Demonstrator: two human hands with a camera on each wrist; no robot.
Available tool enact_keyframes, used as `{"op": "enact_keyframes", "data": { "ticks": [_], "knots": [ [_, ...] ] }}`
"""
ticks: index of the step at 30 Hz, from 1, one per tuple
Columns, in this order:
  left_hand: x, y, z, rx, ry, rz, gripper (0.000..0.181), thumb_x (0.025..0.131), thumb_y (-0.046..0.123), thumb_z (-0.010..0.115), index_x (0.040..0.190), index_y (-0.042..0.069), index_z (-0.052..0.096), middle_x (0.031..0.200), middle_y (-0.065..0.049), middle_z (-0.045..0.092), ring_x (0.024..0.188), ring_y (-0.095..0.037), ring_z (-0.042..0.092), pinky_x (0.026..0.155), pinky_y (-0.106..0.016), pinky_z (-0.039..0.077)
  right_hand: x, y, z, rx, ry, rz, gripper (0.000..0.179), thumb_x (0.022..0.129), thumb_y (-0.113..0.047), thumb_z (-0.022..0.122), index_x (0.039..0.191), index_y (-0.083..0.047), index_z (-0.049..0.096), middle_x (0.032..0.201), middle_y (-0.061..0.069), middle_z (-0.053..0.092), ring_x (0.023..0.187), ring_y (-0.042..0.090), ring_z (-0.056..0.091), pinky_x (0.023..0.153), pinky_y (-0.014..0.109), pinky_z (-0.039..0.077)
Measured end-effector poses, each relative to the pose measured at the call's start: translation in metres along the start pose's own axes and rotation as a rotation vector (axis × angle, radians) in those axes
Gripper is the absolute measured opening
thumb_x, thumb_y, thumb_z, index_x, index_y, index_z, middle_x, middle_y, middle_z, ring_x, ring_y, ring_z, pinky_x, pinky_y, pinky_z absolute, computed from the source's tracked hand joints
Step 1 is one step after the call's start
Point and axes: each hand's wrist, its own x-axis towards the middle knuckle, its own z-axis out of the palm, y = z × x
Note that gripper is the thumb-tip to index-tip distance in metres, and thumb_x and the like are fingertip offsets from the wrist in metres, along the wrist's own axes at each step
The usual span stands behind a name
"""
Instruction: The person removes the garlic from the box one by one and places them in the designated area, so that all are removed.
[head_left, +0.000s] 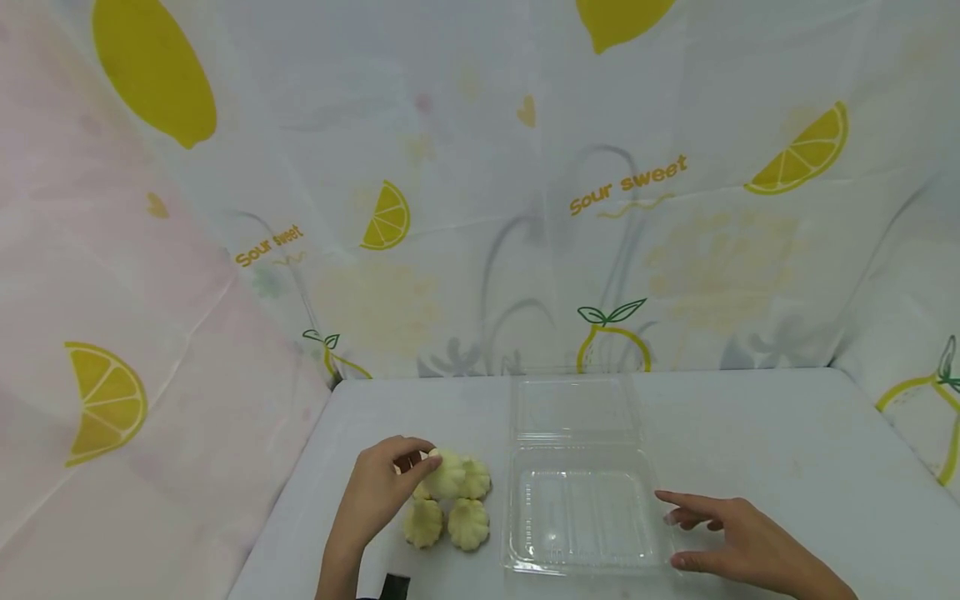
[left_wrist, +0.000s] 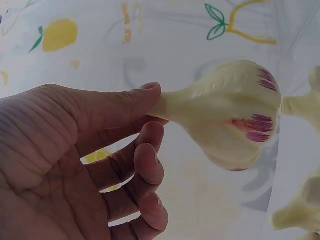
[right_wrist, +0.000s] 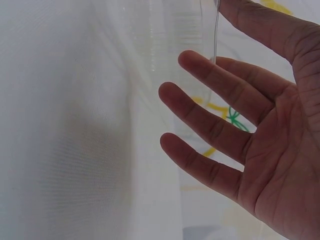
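Observation:
In the left wrist view, my left hand pinches a pale garlic bulb with purple streaks by its stem, between thumb and forefinger. Seen from the head, that left hand holds the bulb above several other garlic bulbs grouped on the table. Right of them lies a clear plastic clamshell box, its lid folded back. My right hand is at the box's right edge, fingers extended. In the right wrist view, the right hand has its thumb and forefinger close to the clear wall; contact is unclear.
A white table carries everything. Behind it and at the sides hangs a pale curtain printed with lemons. A small black object shows at the bottom edge by the left wrist.

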Motion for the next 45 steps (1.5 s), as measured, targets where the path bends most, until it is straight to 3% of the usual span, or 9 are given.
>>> {"op": "enact_keyframes", "data": {
  "ticks": [4,15,23,30,36,45],
  "knots": [
    [-0.004,-0.01,-0.008,-0.026,0.03,-0.043,0.011,0.083,0.018,0.081,0.093,0.019,0.075,0.075,0.01,0.059,0.07,-0.009,0.055,0.061,-0.026,0.046,-0.001,0.001,0.0,0.001,0.012,-0.018,0.064,0.082,-0.034,0.081,0.138,-0.012,0.057,0.105,-0.006,0.072,0.092,0.005,0.066,0.066,0.03,0.053],
    [-0.015,-0.029,-0.034,0.068,0.075,-0.12,0.012,0.084,0.021,0.08,0.095,0.016,0.076,0.077,0.007,0.06,0.074,-0.01,0.057,0.065,-0.027,0.046,-0.002,0.0,0.001,0.0,0.019,-0.024,0.064,0.082,-0.033,0.081,0.138,-0.013,0.057,0.105,-0.005,0.072,0.092,0.005,0.066,0.066,0.03,0.053],
    [-0.023,-0.046,-0.045,0.091,0.035,-0.178,0.02,0.083,0.023,0.081,0.098,0.012,0.077,0.077,0.006,0.059,0.074,-0.009,0.055,0.064,-0.026,0.044,0.0,0.001,0.001,0.012,-0.004,0.025,0.065,0.082,-0.036,0.081,0.137,-0.011,0.058,0.104,-0.006,0.072,0.092,0.005,0.066,0.067,0.03,0.053],
    [-0.03,-0.062,-0.047,0.087,-0.059,-0.242,0.019,0.083,0.025,0.081,0.098,0.014,0.078,0.077,0.006,0.06,0.072,-0.008,0.055,0.065,-0.026,0.044,0.0,0.001,0.0,0.012,-0.004,0.021,0.065,0.082,-0.037,0.081,0.137,-0.012,0.058,0.105,-0.005,0.072,0.092,0.005,0.066,0.067,0.03,0.053],
    [-0.031,-0.076,-0.046,0.09,-0.125,-0.297,0.022,0.083,0.024,0.081,0.101,0.011,0.077,0.078,0.004,0.06,0.071,-0.011,0.055,0.063,-0.028,0.045,-0.002,0.0,0.002,0.002,0.027,0.005,0.064,0.082,-0.037,0.081,0.136,-0.012,0.059,0.105,-0.008,0.072,0.091,0.005,0.066,0.068,0.03,0.053],
    [-0.03,-0.093,-0.037,0.068,-0.141,-0.34,0.021,0.081,0.019,0.081,0.099,0.009,0.077,0.077,0.002,0.061,0.069,-0.013,0.057,0.062,-0.028,0.046,-0.002,0.001,0.004,0.007,0.062,-0.028,0.062,0.082,-0.033,0.082,0.137,-0.013,0.058,0.104,-0.008,0.072,0.089,0.006,0.066,0.068,0.029,0.053]
  ]
}}
